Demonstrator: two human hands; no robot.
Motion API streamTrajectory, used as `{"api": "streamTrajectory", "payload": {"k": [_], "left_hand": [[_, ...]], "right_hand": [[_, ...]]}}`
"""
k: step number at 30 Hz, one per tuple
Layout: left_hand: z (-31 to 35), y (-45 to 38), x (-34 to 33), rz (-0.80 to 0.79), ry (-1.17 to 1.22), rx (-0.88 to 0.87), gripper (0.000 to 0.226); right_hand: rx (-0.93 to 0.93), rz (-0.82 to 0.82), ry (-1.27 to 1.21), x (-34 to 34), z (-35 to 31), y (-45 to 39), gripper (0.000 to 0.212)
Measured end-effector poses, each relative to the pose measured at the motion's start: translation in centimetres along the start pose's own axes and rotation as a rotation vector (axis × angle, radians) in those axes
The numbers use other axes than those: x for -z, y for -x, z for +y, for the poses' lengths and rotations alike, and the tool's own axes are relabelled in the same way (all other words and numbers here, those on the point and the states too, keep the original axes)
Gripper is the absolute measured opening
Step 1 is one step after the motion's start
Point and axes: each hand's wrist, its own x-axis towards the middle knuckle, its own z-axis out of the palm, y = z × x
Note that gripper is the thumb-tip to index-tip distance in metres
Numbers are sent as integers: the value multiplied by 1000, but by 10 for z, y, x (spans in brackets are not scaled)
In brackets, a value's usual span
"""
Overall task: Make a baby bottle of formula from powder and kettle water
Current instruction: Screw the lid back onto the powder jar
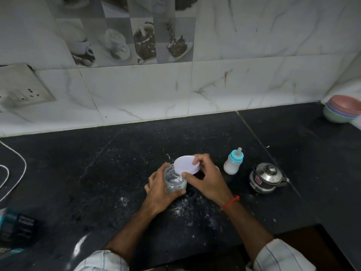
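My left hand is wrapped around a clear jar that stands on the black counter, with white powder smeared inside it. My right hand holds the jar's white round lid tilted at the jar's mouth, off the rim on the right side. A baby bottle with a blue collar and teat stands to the right, filled with milky white liquid. Further right sits a small steel kettle with its lid on.
White powder is scattered on the counter around the jar. A stack of pastel bowls sits in the far right corner. A white cord loops at the left edge, and a dark box lies at the lower left. A wall socket is at the left.
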Motion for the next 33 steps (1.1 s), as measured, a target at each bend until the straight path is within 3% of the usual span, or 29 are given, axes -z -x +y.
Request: {"api": "streamTrajectory", "payload": {"k": [3,6,11,15,22,33], "left_hand": [[-2,-3,1,-14,15,6,107],[-6,-4,0,-27,25,1,104],[-6,-5,-2,-62,72,41,132],[-5,-5,-3,-72,85,53,145],[-8,-6,-4,-67,154,48,145],[-11,-11,3,-127,171,15,146]], "right_hand": [[35,-95,256,-14,3,-6,43],[16,-198,344,-19,4,-8,61],[-7,-358,617,-18,7,-13,85],[-35,-413,764,-20,3,-26,86],[-103,-452,813,-20,-9,-41,87],[-50,-657,1172,-36,-43,-66,100]]}}
